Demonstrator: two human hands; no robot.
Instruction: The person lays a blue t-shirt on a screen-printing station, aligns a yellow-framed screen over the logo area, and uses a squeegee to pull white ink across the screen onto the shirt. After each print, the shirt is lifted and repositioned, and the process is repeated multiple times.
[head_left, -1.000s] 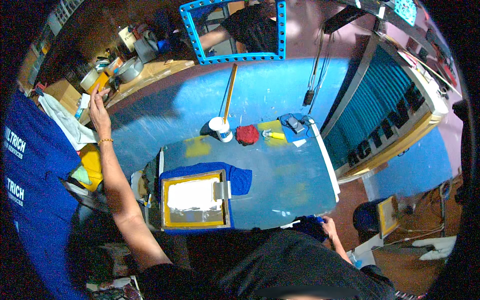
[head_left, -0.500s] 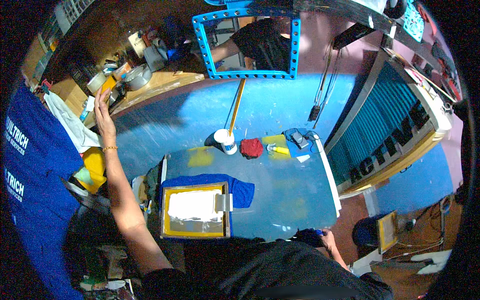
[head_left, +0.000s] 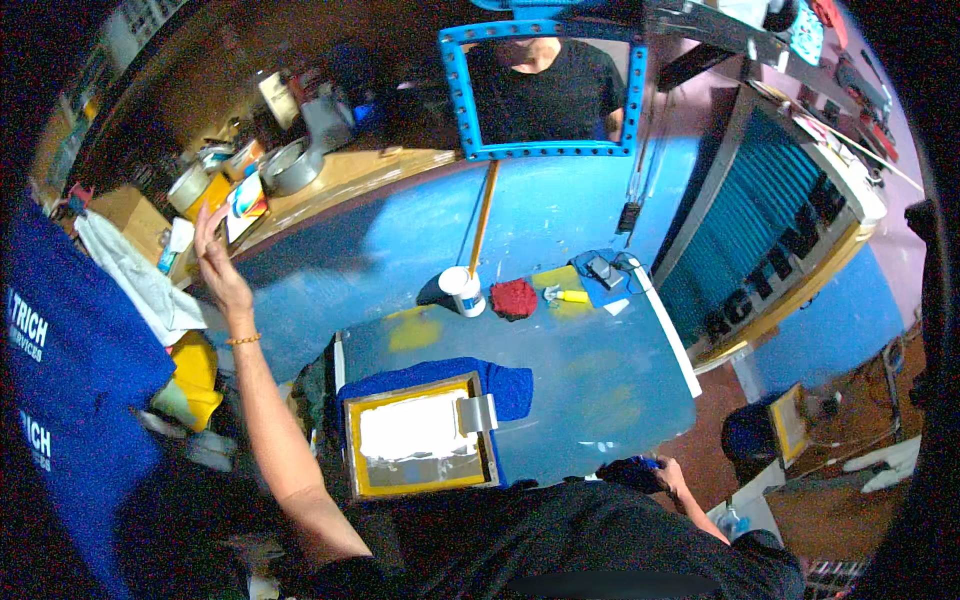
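In the head view, with clock positions read about the centre of the grey-blue worktable (head_left: 590, 390), the left hand (head_left: 224, 275) is located between nine and ten o'clock, beyond the table edge (a yellow bracelet (head_left: 243, 341) encircles the wrist). The fingers are extended and the palm is open; no grip is formed. A device with a lit, multicoloured screen (head_left: 247, 207) is at ten o'clock, just beside the fingertips; contact cannot be determined. The right hand (head_left: 672, 475) is at four o'clock, at the near table edge. Its fingers are bent beside a dark blue item (head_left: 632, 470); whether they grasp it cannot be determined.

At eight o'clock, a rectangular screen frame (head_left: 352, 450) lies on a blue garment (head_left: 514, 392). White material (head_left: 410, 425) covers most of the mesh, and a grey plate (head_left: 477, 413) sits at the right end of the frame. A white tub (head_left: 463, 292) containing a wooden stick (head_left: 485, 215) stands at eleven o'clock, a crumpled red cloth (head_left: 514, 299) lies at twelve, and a small yellow bottle (head_left: 572, 297) lies at one.
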